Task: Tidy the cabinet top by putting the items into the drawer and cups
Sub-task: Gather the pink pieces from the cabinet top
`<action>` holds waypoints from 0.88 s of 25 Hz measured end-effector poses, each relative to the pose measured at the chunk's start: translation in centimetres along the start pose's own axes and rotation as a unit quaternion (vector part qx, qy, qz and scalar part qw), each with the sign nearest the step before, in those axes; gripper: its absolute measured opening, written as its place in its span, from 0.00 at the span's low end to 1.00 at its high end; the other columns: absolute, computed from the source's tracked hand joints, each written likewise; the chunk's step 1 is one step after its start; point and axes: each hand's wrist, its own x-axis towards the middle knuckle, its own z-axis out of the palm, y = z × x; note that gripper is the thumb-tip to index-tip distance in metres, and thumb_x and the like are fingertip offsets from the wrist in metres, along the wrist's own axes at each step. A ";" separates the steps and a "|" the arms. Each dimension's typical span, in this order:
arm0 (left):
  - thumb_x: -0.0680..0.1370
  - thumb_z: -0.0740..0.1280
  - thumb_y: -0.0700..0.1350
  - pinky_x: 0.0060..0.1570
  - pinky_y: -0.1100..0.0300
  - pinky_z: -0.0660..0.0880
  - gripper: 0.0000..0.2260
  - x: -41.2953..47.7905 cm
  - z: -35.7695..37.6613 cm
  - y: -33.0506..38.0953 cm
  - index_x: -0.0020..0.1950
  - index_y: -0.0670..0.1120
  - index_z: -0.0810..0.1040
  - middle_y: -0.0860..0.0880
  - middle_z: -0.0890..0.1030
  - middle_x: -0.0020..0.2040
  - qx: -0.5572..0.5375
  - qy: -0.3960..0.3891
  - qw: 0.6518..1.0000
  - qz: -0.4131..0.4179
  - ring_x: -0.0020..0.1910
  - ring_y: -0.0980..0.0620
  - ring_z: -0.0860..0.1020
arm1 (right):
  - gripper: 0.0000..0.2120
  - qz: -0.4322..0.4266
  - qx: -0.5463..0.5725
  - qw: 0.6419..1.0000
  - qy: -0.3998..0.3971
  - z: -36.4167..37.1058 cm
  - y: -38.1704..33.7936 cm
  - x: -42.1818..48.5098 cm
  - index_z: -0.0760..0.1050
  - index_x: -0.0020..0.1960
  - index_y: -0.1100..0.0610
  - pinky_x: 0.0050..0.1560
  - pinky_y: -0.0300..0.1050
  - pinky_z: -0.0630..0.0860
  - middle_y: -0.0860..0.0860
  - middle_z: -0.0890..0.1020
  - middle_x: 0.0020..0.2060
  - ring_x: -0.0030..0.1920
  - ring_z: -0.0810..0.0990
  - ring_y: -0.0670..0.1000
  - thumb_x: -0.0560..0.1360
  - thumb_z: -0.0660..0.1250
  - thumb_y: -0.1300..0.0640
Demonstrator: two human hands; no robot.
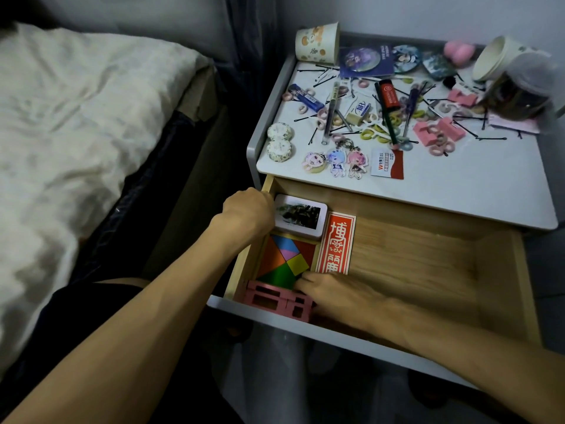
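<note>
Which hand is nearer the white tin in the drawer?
Left. The left hand is against the tin in the back-left corner of the drawer. The right hand is at the drawer front, beside the pink blocks, with the tangram between it and the tin.

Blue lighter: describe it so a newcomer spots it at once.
On the white cabinet top above the open drawer, find the printed paper cup at the back-left corner. The blue lighter lies flat just in front of it, among black hairpins. It's the only blue one; the other lighter is red, nearer the middle.
</note>
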 end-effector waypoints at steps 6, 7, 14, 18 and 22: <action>0.79 0.61 0.42 0.39 0.54 0.71 0.11 0.0 0.2 -0.2 0.59 0.39 0.75 0.42 0.78 0.50 -0.007 0.001 1.000 0.016 0.49 0.42 0.78 | 0.16 -0.005 0.021 1.000 0.011 1.1 0.7 0.2 0.70 0.67 0.54 0.58 0.47 0.77 0.54 0.77 0.58 0.55 0.78 0.52 0.79 0.62 0.56; 0.79 0.61 0.42 0.39 0.54 0.71 0.11 0.0 0.2 -0.3 0.59 0.39 0.75 0.42 0.76 0.47 -0.008 0.002 1.000 0.017 0.47 0.43 0.78 | 0.16 -0.009 0.019 1.000 0.008 1.6 0.9 0.3 0.69 0.67 0.51 0.56 0.47 0.78 0.53 0.76 0.58 0.55 0.78 0.51 0.79 0.60 0.54; 0.79 0.61 0.41 0.39 0.55 0.72 0.10 -0.1 0.0 -0.2 0.58 0.39 0.76 0.42 0.78 0.48 0.001 0.008 1.000 0.029 0.49 0.42 0.79 | 0.18 -0.025 0.002 1.000 -0.007 0.8 1.0 0.9 0.70 0.68 0.51 0.53 0.49 0.79 0.53 0.75 0.57 0.54 0.78 0.53 0.78 0.61 0.59; 0.79 0.61 0.41 0.39 0.55 0.73 0.10 -0.2 -0.2 -0.2 0.58 0.40 0.75 0.46 0.73 0.42 0.003 -0.001 1.000 0.016 0.46 0.44 0.78 | 0.20 -0.019 0.014 1.000 -0.013 -0.1 0.3 0.7 0.69 0.69 0.53 0.54 0.48 0.78 0.54 0.74 0.59 0.55 0.78 0.53 0.78 0.62 0.60; 0.79 0.64 0.43 0.41 0.54 0.77 0.09 -0.7 -1.0 0.2 0.57 0.42 0.76 0.48 0.72 0.37 0.006 -0.048 0.999 -0.013 0.44 0.45 0.80 | 0.24 -0.011 0.014 1.000 -0.016 -0.2 0.4 0.6 0.66 0.71 0.53 0.55 0.50 0.78 0.54 0.73 0.59 0.55 0.78 0.54 0.77 0.65 0.60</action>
